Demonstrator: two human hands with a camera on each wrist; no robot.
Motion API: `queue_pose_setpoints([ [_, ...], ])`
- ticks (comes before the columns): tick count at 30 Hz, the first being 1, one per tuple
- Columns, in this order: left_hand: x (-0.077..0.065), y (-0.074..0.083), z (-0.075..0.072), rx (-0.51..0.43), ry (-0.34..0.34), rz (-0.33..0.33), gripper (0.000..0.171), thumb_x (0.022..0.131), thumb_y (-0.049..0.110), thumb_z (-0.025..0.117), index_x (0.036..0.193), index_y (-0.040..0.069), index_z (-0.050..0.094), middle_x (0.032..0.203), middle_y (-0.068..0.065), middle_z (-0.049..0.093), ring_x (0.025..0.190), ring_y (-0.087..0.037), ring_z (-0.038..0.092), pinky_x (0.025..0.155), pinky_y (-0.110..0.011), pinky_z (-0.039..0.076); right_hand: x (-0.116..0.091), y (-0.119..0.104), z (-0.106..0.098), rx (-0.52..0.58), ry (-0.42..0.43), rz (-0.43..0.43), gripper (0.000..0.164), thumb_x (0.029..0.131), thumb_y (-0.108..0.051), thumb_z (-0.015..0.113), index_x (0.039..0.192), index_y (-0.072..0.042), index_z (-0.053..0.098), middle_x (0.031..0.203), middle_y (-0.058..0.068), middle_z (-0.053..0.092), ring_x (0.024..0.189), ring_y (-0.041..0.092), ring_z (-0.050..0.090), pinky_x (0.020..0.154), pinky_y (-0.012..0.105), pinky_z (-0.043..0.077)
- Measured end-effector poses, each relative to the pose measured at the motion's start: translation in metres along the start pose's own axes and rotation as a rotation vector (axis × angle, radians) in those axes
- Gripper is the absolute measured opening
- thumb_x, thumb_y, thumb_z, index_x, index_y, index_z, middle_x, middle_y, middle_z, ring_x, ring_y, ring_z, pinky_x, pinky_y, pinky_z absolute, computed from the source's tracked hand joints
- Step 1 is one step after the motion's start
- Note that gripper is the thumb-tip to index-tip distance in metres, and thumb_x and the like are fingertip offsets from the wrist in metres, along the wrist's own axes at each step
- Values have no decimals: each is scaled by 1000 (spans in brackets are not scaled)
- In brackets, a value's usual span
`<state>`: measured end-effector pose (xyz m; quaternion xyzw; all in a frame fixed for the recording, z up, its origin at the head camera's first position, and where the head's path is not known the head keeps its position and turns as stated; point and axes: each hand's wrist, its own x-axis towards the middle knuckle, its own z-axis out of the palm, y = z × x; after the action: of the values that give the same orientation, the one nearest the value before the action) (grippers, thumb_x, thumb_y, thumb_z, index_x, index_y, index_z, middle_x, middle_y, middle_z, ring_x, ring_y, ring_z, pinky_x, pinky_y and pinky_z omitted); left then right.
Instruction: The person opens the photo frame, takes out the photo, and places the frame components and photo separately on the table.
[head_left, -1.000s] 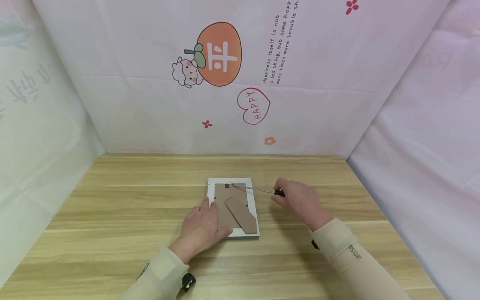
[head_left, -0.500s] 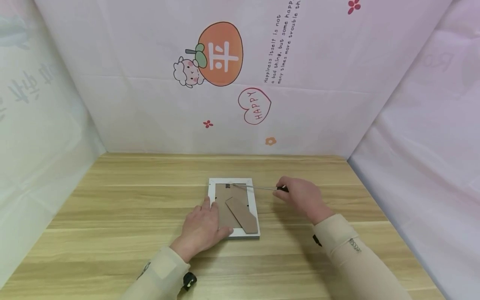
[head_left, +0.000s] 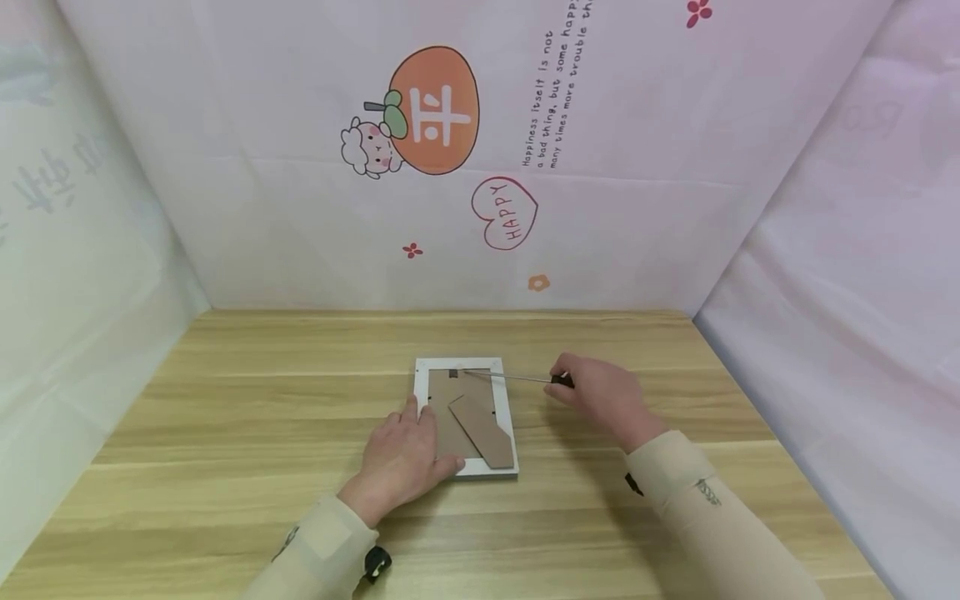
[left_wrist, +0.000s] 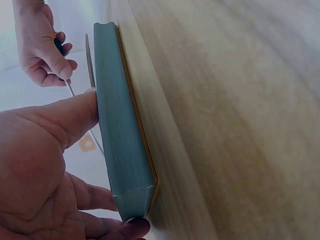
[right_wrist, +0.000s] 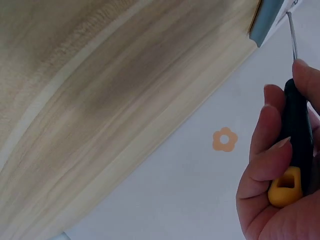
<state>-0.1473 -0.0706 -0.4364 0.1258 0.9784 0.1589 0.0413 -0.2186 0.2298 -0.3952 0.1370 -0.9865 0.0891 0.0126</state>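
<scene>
A white picture frame [head_left: 506, 417] lies face down on the wooden table, its brown backing board [head_left: 442, 429] upward. A brown easel leg [head_left: 483, 429] lies slanted across the backing. My left hand [head_left: 401, 454] rests on the frame's near left corner, fingers along the left border and thumb on the near border. In the left wrist view the frame's side [left_wrist: 120, 115] looks blue-grey. My right hand [head_left: 603, 400] grips a screwdriver [right_wrist: 298, 125] by its dark handle with a yellow end. The shaft reaches left over the frame, its tip by the far edge of the backing, near a dark tab [head_left: 453, 373].
A white printed sheet [head_left: 637, 242] forms the wall behind the table [head_left: 270, 417], and white sheets hang at both sides. Black wrist straps [head_left: 377, 563] show at the sleeves.
My right hand and the screwdriver shift very slightly, with the tip staying at the far edge of the backing. The left hand and frame hold their place; the head view drifts a little.
</scene>
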Motion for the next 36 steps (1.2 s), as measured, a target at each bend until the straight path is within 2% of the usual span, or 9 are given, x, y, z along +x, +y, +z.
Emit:
queue_pose_setpoints([
  [9,0,-1,1,-15,4,0,95,90,59,73,149,-10,46,160,-37,33,139,-52,47,115,-60,40,-14,-8,7,-131,192,-120,23,93,-31,80,105,-17,68,86,-1,73,66,10,64,47,29,45],
  [17,1,-2,1,-13,-1,-1,95,90,60,72,149,-10,46,160,-37,34,138,-52,48,114,-60,41,-19,-11,11,-152,236,-150,27,92,-29,82,107,-15,65,81,1,72,60,12,62,44,30,43],
  [24,1,-2,1,-15,-2,4,95,90,59,72,150,-10,46,160,-36,34,139,-52,47,114,-60,41,-20,-11,12,-116,219,-140,27,94,-31,80,101,-15,60,67,-5,63,49,7,47,40,26,34],
  [28,1,-2,2,-11,3,2,95,90,60,73,149,-10,46,160,-36,34,138,-52,48,113,-60,42,-16,-8,10,-57,167,-105,23,96,-33,77,99,-16,62,64,-8,60,51,7,48,42,26,35],
  [31,1,-2,2,-3,9,2,96,90,60,73,149,-10,46,160,-36,35,137,-51,49,112,-60,43,-11,-4,6,-16,118,-74,21,97,-35,75,100,-18,64,69,-8,64,56,8,52,46,28,39],
  [36,1,-3,2,7,20,8,95,89,61,73,148,-10,48,159,-36,37,133,-50,52,109,-59,45,0,4,-1,22,27,-44,22,98,-39,73,105,-20,67,89,-4,74,70,10,61,59,32,50],
])
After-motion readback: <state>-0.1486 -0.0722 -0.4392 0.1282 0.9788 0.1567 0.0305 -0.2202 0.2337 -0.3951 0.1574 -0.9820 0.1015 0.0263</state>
